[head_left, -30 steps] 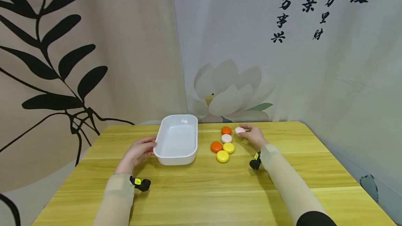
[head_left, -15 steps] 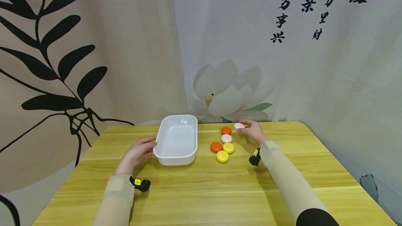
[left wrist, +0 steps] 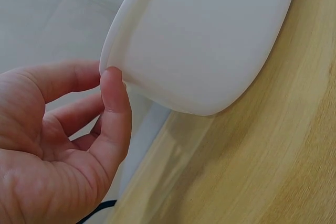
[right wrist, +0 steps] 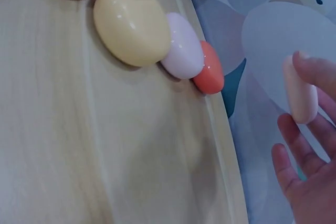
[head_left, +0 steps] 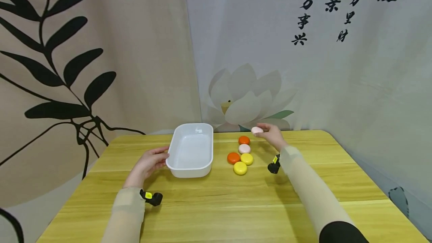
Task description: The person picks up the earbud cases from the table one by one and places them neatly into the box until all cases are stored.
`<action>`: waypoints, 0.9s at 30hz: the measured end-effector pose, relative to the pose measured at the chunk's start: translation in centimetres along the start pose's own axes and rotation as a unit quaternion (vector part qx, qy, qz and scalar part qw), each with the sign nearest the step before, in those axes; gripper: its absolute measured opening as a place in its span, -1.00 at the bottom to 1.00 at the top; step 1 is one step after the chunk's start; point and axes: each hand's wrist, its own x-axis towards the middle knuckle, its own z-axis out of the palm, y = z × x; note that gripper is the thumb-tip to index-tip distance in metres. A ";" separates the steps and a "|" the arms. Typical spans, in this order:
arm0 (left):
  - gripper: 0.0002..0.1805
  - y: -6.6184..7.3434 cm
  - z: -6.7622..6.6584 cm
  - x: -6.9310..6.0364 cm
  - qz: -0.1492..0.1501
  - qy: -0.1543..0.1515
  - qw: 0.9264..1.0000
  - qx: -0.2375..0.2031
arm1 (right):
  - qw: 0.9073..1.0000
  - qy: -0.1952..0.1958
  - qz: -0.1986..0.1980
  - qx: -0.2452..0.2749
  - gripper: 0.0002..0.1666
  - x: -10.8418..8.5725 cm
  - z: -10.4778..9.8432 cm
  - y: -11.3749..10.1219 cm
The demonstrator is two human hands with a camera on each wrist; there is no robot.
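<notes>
My left hand (head_left: 148,165) pinches the rim of a white rectangular dish (head_left: 190,173) at its left side; in the left wrist view the thumb and index finger meet at the dish's edge (left wrist: 108,51). My right hand (head_left: 274,137) holds a pale pink, smooth rounded disc (right wrist: 300,95) between thumb and fingers, raised off the table near its back edge. Left of that hand lies a group of similar discs: an orange one (head_left: 244,140), a pale pink one (head_left: 244,149), another orange one (head_left: 233,158) and two yellow ones (head_left: 247,159).
A wooden table (head_left: 216,209) carries everything. Behind its back edge hangs a cloth backdrop (head_left: 152,48) with printed leaves, a lotus and dark writing. Both wrists wear small black cameras (head_left: 153,198).
My right hand has lifted the pale pink disc upward from near the table's back edge. The left hand stays at the dish, and the other discs lie as before.
</notes>
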 end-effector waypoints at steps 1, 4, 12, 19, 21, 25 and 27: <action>-0.40 0.0 0.0 0.0 -0.001 0.000 1.000 -0.003 | 1.000 -0.003 -0.002 -0.003 -0.33 0.1 0.0 -0.1; -0.40 -0.1 0.0 0.1 -0.001 -0.001 1.000 -0.007 | 1.000 -0.006 -0.002 -0.009 -0.33 0.2 -0.1 -0.6; -0.41 -0.1 -0.3 -0.1 0.002 0.000 1.000 -0.003 | 1.000 -0.004 -0.005 -0.006 -0.32 0.6 -0.4 -1.6; -0.38 -0.2 -0.3 -0.1 0.004 -0.011 1.000 -0.008 | 1.000 -0.009 -0.009 0.008 -0.32 0.9 -0.6 -2.1; -0.38 -0.3 -0.3 0.0 0.004 -0.009 1.000 -0.010 | 1.000 -0.011 -0.009 0.011 -0.32 1.1 -0.7 -2.3; -0.39 -0.3 -0.2 0.1 0.006 -0.007 1.000 -0.009 | 1.000 -0.011 -0.014 -0.001 -0.30 1.3 -0.9 -2.8; -0.40 -0.3 -0.1 0.2 0.007 -0.006 1.000 -0.007 | 1.000 -0.010 -0.019 -0.004 -0.29 1.5 -0.9 -3.2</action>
